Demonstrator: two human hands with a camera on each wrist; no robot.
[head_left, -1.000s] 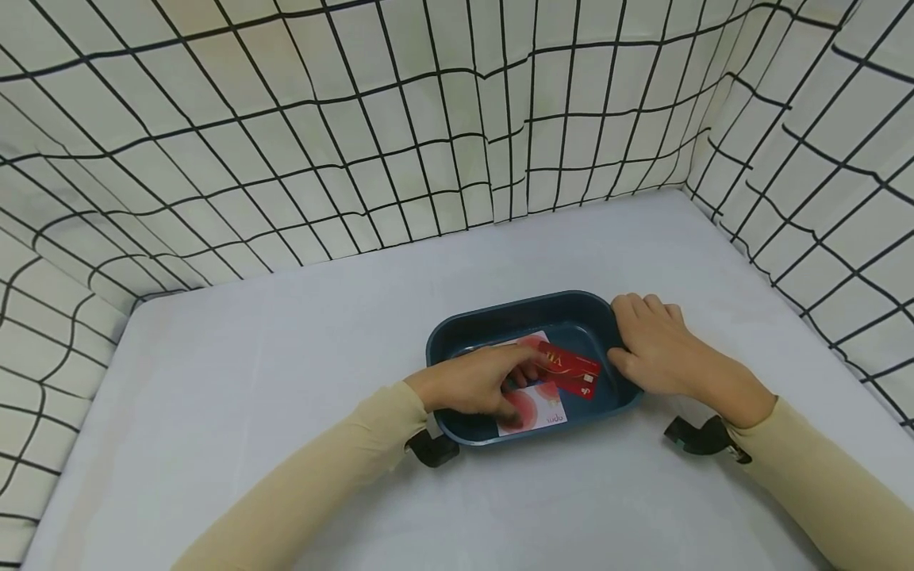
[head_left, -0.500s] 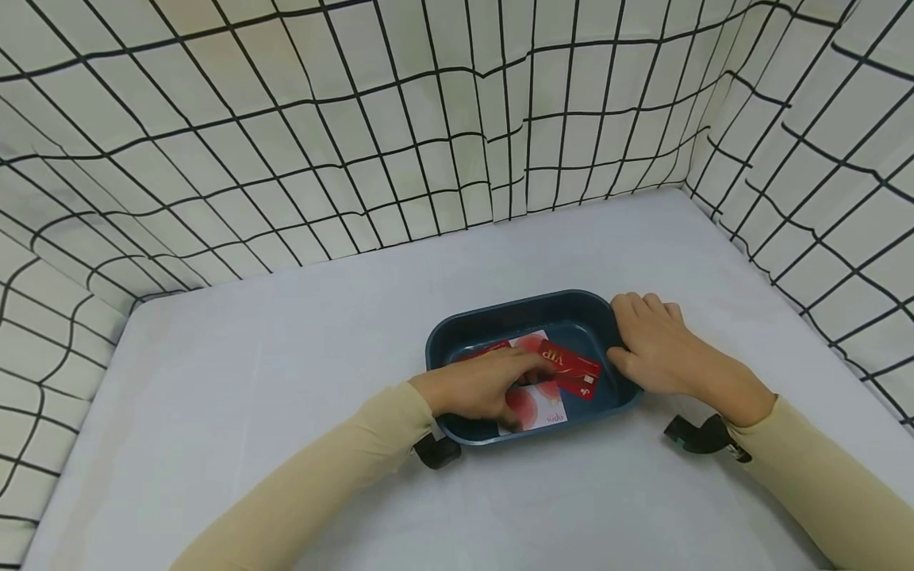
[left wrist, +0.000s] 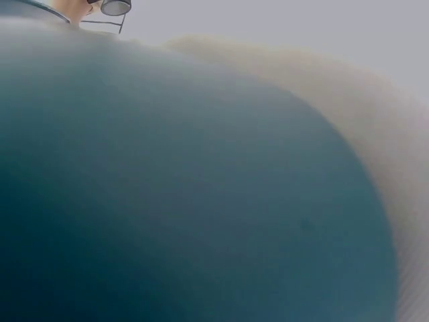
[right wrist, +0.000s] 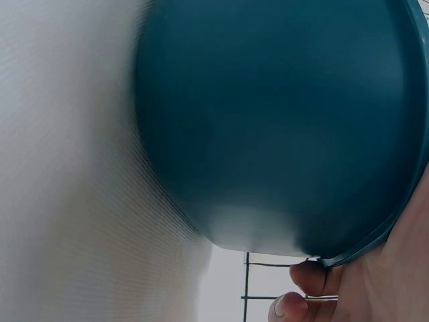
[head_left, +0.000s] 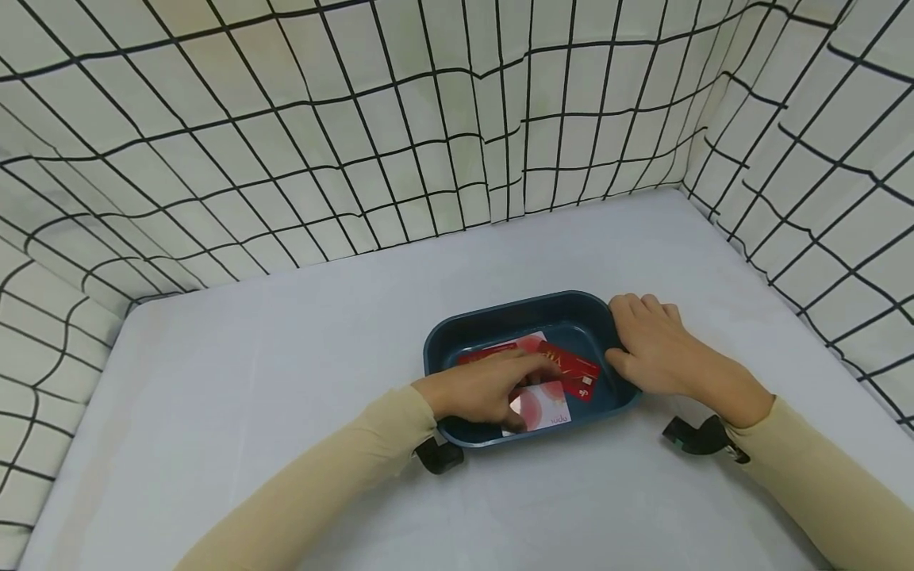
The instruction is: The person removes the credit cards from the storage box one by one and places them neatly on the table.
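An oblong dark teal tray point(head_left: 471, 316) lies on the white tabletop in the head view. My left hand point(head_left: 480, 385) reaches over its near-left side, fingers bent loosely over the cards with a wide gap to the thumb. The thumb touches the left part of a white card with pink circles point(head_left: 546, 406). The fingertips overlap a red VIP card point(head_left: 584, 377). Behind them lie another red card point(head_left: 485, 353) and a second pink-and-white card point(head_left: 531, 341), both partly hidden. My right hand point(head_left: 653, 345) grips the tray's right rim; the right wrist view shows its fingers curled there.
White walls with a black grid point(head_left: 400, 119) enclose the table point(head_left: 300, 357) at the back and sides. Black wrist camera mounts point(head_left: 439, 456) hang under both sleeves. In the left wrist view, the tray's outer wall point(left wrist: 201, 188) fills most of the picture.
My left hand has shifted slightly to the right over the cards, and the front pink-and-white card has slid a little right with it. My right hand keeps its grip on the tray.
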